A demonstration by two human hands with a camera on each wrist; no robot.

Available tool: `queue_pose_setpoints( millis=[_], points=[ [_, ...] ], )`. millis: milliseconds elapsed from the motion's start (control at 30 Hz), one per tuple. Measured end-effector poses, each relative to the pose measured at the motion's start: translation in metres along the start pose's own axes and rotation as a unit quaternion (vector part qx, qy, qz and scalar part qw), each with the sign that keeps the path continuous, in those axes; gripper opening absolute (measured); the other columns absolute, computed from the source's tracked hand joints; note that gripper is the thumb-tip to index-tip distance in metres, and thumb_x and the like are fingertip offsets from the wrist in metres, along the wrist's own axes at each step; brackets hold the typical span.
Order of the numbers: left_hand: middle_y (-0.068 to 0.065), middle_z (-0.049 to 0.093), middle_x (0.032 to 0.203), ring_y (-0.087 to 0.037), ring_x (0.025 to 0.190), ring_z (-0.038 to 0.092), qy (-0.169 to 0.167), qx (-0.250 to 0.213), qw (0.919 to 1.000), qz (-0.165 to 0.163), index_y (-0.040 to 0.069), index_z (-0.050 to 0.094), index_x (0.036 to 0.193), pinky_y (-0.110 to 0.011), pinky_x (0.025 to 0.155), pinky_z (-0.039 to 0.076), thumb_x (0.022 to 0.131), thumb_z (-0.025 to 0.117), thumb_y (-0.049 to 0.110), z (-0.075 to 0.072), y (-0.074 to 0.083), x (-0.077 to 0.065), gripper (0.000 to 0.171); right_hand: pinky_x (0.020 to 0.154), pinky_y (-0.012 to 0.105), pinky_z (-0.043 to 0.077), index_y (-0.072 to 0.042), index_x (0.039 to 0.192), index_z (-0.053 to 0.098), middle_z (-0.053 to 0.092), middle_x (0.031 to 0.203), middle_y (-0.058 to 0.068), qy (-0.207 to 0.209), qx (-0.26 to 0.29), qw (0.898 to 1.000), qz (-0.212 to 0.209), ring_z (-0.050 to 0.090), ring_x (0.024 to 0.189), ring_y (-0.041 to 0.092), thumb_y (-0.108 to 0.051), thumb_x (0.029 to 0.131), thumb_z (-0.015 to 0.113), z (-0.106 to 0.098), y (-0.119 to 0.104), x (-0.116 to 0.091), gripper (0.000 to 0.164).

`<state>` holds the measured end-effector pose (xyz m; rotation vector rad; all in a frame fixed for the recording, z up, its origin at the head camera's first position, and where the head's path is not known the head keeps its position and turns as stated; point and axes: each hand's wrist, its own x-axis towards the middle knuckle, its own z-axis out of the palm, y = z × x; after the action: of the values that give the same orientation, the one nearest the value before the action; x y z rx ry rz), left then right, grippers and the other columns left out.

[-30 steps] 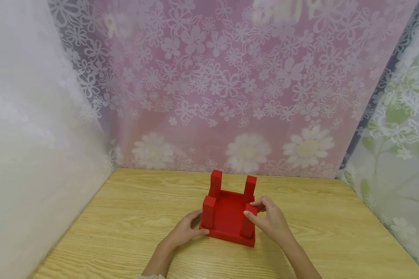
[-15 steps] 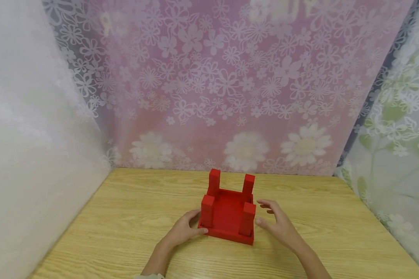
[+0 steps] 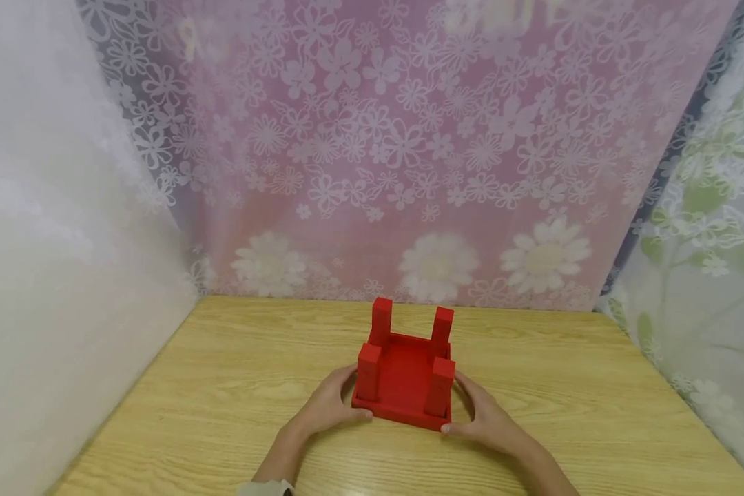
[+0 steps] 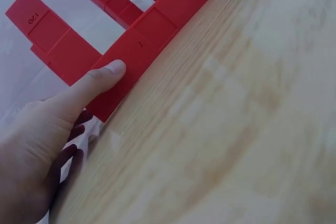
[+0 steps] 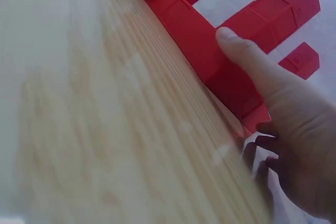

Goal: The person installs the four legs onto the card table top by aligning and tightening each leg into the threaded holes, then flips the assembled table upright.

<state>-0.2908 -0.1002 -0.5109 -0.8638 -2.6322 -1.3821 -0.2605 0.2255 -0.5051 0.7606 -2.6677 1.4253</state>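
A red square frame (image 3: pixel 407 379) with a low rim and a block-like post standing up at each corner sits on the table, like a small table turned legs up. My left hand (image 3: pixel 325 405) grips its left side, thumb on the front rim at the left corner and fingers behind along the side. Mirroring it, my right hand (image 3: pixel 492 421) holds the right side, its thumb at the front right corner. In the left wrist view a post (image 4: pixel 50 35) bears a raised "120". The right wrist view shows the right thumb against the red rim (image 5: pixel 191 35) below a marked post (image 5: pixel 275 11).
The frame rests on a wood-grain table (image 3: pixel 254 344). Behind it hangs a pink flowered curtain (image 3: pixel 347 172). A whitish sheet (image 3: pixel 68 207) closes off the left side, and a green-and-white flowered sheet (image 3: pixel 713 241) the right.
My right hand has let go of the top of the front right post, moved off to the right, then come down to grip the frame's right side. My left hand has kept its hold.
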Motion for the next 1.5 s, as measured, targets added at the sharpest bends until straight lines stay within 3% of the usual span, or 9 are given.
queue_pose_setpoints(
  millis=[167, 367, 567, 733, 967, 1133, 1267, 1333, 1500],
  points=[
    [0.0, 0.04, 0.138, -0.023, 0.124, 0.037, -0.012, 0.058, 0.998, 0.022, 0.02, 0.033, 0.143, -0.045, 0.098, 0.033, 0.065, 0.073, 0.059, 0.005, -0.003, 0.009, 0.096, 0.1, 0.052, 0.026, -0.023, 0.147, 0.019, 0.032, 0.144, 0.001, 0.016, -0.087, 0.996, -0.013, 0.033, 0.127, 0.025, -0.054, 0.061, 0.079, 0.005, 0.0, 0.004, 0.11],
    [-0.004, 0.033, 0.143, -0.026, 0.126, 0.034, -0.024, 0.092, 0.9953, 0.02, 0.02, 0.023, 0.147, -0.048, 0.099, 0.031, 0.062, 0.073, 0.063, 0.009, -0.004, 0.015, 0.107, 0.099, 0.058, 0.017, -0.016, 0.147, 0.019, 0.035, 0.142, 0.005, 0.025, -0.131, 0.991, -0.031, 0.035, 0.125, 0.025, -0.059, 0.059, 0.078, 0.009, -0.001, 0.007, 0.115],
    [0.005, 0.043, 0.136, -0.015, 0.12, 0.043, -0.014, 0.106, 0.993, 0.05, 0.016, 0.028, 0.144, -0.047, 0.102, 0.024, 0.062, 0.075, 0.06, 0.01, -0.004, 0.017, 0.104, 0.101, 0.056, 0.014, -0.012, 0.146, 0.022, 0.038, 0.14, 0.006, 0.025, -0.112, 0.993, -0.013, 0.035, 0.127, 0.026, -0.054, 0.06, 0.079, 0.01, -0.001, 0.007, 0.111],
    [0.003, 0.046, 0.133, -0.015, 0.119, 0.045, -0.006, 0.119, 0.9917, 0.049, 0.012, 0.031, 0.143, -0.044, 0.104, 0.022, 0.062, 0.076, 0.059, 0.01, -0.004, 0.018, 0.104, 0.101, 0.057, 0.015, -0.013, 0.147, 0.021, 0.037, 0.141, 0.007, 0.019, -0.102, 0.995, -0.004, 0.035, 0.126, 0.028, -0.053, 0.062, 0.079, 0.009, -0.002, 0.008, 0.111],
    [0.001, 0.05, 0.128, -0.023, 0.115, 0.046, 0.002, 0.087, 0.9961, -0.016, 0.018, 0.031, 0.144, -0.044, 0.095, 0.036, 0.06, 0.073, 0.064, 0.009, 0.0, 0.015, 0.106, 0.101, 0.057, 0.019, -0.02, 0.148, 0.015, 0.034, 0.143, 0.003, 0.012, -0.104, 0.994, -0.029, 0.032, 0.128, 0.023, -0.053, 0.062, 0.079, 0.008, 0.0, 0.009, 0.112],
    [0.001, 0.053, 0.125, -0.017, 0.108, 0.051, 0.007, 0.057, 0.9979, -0.031, 0.018, 0.031, 0.145, -0.04, 0.087, 0.043, 0.06, 0.074, 0.063, 0.006, 0.007, 0.014, 0.106, 0.103, 0.039, 0.027, -0.022, 0.148, 0.014, 0.031, 0.144, 0.002, -0.021, -0.006, 0.998, -0.055, 0.03, 0.129, 0.019, -0.035, 0.065, 0.084, 0.007, -0.002, 0.011, 0.11],
    [-0.001, 0.053, 0.125, -0.016, 0.109, 0.051, 0.008, 0.057, 0.9973, -0.045, 0.014, 0.031, 0.144, -0.04, 0.089, 0.043, 0.059, 0.074, 0.063, 0.004, 0.011, 0.015, 0.108, 0.102, 0.024, 0.025, -0.021, 0.148, 0.01, 0.026, 0.146, 0.006, -0.055, 0.076, 0.993, -0.072, 0.025, 0.132, 0.018, -0.019, 0.066, 0.085, 0.005, -0.003, 0.013, 0.111],
    [-0.002, 0.053, 0.125, -0.017, 0.109, 0.051, 0.01, 0.057, 0.9969, -0.052, 0.013, 0.032, 0.144, -0.04, 0.089, 0.042, 0.059, 0.075, 0.063, 0.003, 0.013, 0.015, 0.108, 0.101, 0.022, 0.026, -0.018, 0.148, 0.012, 0.027, 0.145, 0.007, -0.056, 0.084, 0.992, -0.081, 0.026, 0.132, 0.021, -0.013, 0.068, 0.083, 0.004, -0.003, 0.012, 0.107],
    [-0.003, 0.053, 0.127, -0.02, 0.11, 0.051, 0.007, 0.046, 0.9962, -0.074, 0.012, 0.032, 0.144, -0.042, 0.088, 0.042, 0.06, 0.076, 0.059, 0.003, 0.018, 0.016, 0.105, 0.1, 0.022, 0.028, -0.011, 0.144, 0.024, 0.039, 0.138, 0.009, -0.008, 0.046, 0.998, -0.047, 0.033, 0.127, 0.025, -0.008, 0.076, 0.075, 0.001, -0.005, 0.01, 0.085]
  ],
)
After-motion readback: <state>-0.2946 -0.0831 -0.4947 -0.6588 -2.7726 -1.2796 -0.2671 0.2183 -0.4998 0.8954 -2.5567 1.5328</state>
